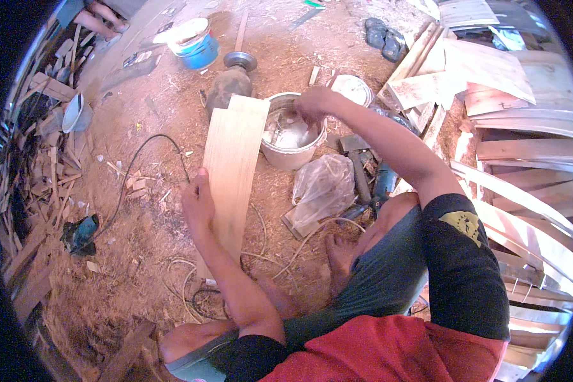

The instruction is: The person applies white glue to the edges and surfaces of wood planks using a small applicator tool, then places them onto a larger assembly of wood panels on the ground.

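A: Describe the ground first.

B: I see a dirt floor (140,146) covered in sawdust, with offcuts heaped along its left edge and stacked boards (522,114) at the right. A black cable (130,172) loops across the dirt.

A: Locate the plank.

B: The plank (232,165) lies flat in front of me. Its long axis runs away from me, the far end leaning slightly right and stopping just beside a white bucket (293,137). My left hand (198,202) is the nearer one: it grips the plank's left edge at about mid-length, fingers curled over it.

A: State the right hand.

B: My right hand (313,105) reaches over the bucket's rim, fingers bunched and pointing down into it. I cannot tell whether they pinch anything.

A: Contents of the containers?

B: The bucket holds a pale, wet-looking mass; I cannot identify it. A round lid (353,89) lies behind it. A blue tub (197,44) with a white rim stands well apart, farther off; its contents are not visible. A crumpled clear bag (325,184) lies right of the plank.
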The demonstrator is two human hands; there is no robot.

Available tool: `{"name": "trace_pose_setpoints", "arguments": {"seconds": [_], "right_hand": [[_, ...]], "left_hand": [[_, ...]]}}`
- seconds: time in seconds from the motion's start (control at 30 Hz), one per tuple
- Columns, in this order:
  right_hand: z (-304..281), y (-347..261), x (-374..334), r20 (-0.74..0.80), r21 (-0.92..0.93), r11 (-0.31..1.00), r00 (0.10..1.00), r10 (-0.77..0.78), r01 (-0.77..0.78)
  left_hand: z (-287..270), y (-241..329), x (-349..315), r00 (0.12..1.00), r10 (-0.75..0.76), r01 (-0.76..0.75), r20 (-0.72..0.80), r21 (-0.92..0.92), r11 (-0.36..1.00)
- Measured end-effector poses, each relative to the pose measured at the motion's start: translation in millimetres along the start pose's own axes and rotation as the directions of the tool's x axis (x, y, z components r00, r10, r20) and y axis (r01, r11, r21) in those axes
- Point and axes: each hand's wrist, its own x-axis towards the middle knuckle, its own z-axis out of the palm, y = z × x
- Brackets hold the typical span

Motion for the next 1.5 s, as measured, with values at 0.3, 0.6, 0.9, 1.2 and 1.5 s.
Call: {"name": "trace_pose_setpoints", "arguments": {"seconds": [0.3, 0.6, 0.9, 1.2, 1.5], "right_hand": [[-89, 79, -112, -0.367, 0.642, 0.684, 0.922, -0.120, 0.345], [-96, 40, -97, -0.600, 0.344, 0.737, 0.740, -0.304, 0.582], [-87, 15, -83, -0.633, 0.246, 0.760, 0.693, -0.344, 0.602], [-88, 38, -98, -0.485, 0.374, 0.739, 0.797, -0.360, 0.561], [-96, 7, -65, -0.728, 0.210, 0.741, 0.608, -0.317, 0.638]], "left_hand": [[24, 0, -2, 1.000, 0.002, 0.001, 0.016, -0.209, 0.978], [44, -5, 3, 0.974, 0.127, -0.079, 0.185, -0.245, 0.966], [36, -4, -1, 0.974, 0.145, -0.095, 0.176, -0.263, 0.960], [31, -21, 4, 0.994, 0.025, 0.005, 0.109, -0.263, 0.965], [20, -14, 0, 0.990, 0.144, -0.135, 0.012, -0.274, 0.952]]}}
